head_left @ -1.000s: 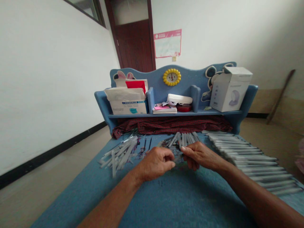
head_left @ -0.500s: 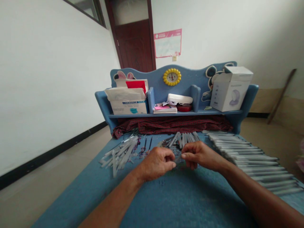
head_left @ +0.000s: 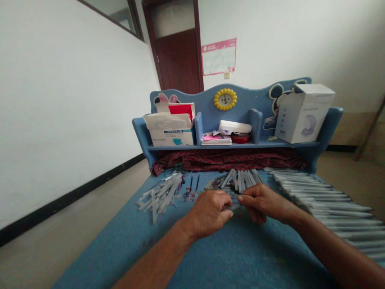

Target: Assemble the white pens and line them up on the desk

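I see both hands meeting near the middle of the blue desk (head_left: 228,257). My left hand (head_left: 210,212) is curled shut, its thumb and fingers pinching one end of a thin grey stick (head_left: 235,206). My right hand (head_left: 263,202) pinches the other end, fingers bent. The stick lies between them, just above the desk top. Just behind the hands is a fanned bunch (head_left: 242,180) of similar sticks. A loose heap (head_left: 161,194) sits toward the left edge, and a neat row of sticks (head_left: 325,200) runs along the right edge.
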{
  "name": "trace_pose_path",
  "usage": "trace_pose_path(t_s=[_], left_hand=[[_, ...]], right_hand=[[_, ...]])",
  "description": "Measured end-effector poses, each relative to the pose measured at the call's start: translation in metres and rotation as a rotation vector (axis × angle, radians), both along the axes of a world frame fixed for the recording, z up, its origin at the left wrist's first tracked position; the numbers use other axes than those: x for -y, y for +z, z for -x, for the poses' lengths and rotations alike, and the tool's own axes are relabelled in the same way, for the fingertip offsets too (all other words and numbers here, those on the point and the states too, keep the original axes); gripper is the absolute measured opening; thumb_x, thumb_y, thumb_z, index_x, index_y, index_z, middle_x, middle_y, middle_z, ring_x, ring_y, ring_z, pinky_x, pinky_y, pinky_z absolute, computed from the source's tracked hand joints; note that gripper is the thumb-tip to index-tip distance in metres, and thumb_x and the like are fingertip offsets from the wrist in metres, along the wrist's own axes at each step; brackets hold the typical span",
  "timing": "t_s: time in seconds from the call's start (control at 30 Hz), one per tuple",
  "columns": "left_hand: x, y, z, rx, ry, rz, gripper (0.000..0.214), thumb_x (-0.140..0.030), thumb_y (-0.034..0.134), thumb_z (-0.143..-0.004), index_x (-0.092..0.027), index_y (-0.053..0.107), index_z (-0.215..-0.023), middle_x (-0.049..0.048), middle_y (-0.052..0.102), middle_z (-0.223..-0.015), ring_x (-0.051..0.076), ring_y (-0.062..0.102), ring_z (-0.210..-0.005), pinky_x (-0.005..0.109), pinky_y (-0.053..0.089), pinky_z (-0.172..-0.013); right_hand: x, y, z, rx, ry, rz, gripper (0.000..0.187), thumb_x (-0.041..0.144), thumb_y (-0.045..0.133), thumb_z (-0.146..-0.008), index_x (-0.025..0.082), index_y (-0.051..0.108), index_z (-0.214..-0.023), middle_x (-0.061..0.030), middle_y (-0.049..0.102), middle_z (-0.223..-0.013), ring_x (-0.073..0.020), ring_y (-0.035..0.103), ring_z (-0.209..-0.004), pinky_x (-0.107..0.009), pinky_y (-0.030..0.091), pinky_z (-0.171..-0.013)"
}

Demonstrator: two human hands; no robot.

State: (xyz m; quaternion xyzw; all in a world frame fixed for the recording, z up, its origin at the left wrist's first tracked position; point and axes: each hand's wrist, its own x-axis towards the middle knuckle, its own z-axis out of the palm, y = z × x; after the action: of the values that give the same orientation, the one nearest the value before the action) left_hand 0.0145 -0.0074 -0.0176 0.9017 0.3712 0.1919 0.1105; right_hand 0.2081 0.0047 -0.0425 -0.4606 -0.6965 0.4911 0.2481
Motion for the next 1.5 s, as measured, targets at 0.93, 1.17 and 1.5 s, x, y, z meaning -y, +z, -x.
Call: trace_pose_path(t_s=[0.93, 1.17, 1.5], left_hand=[[0.004, 0.014, 0.013, -0.105, -0.037, -0.109, 0.019, -0.034, 0.060, -0.074, -0.017, 0.063, -0.080, 0.0029, 0.062, -0.076, 0.015, 0.057, -0.072, 0.023, 0.039, -0.062], [-0.033, 0.031, 0.090, -0.288, 0.630, 0.010, 0.014, -0.011, 0.055, -0.065, -0.019, 0.062, -0.056, 0.0062, 0.063, -0.064, 0.021, 0.059, -0.069, 0.028, 0.038, -0.062], [-0.049, 0.007, 0.090, -0.301, 0.731, 0.104, 0.019, -0.002, 0.056, -0.051, -0.019, 0.053, -0.045, 0.0103, 0.064, -0.066, 0.028, 0.061, -0.081, 0.032, 0.040, -0.068]], right_hand=[[0.002, -0.012, -0.006, -0.011, 0.148, 0.014, 0.028, 0.042, 0.057, -0.076, 0.015, 0.061, -0.068, 0.0002, 0.056, -0.055, -0.0100, 0.052, -0.048, -0.021, 0.038, -0.044], [-0.003, -0.011, -0.008, -0.061, -0.004, 0.032, 0.037, 0.050, 0.057, -0.074, 0.013, 0.060, -0.069, 0.0002, 0.055, -0.052, -0.0091, 0.050, -0.043, -0.021, 0.037, -0.041], [-0.004, -0.015, -0.005, -0.142, -0.065, 0.017, 0.036, 0.050, 0.056, -0.074, 0.015, 0.058, -0.066, -0.0002, 0.057, -0.052, -0.0092, 0.050, -0.042, -0.021, 0.035, -0.040]])
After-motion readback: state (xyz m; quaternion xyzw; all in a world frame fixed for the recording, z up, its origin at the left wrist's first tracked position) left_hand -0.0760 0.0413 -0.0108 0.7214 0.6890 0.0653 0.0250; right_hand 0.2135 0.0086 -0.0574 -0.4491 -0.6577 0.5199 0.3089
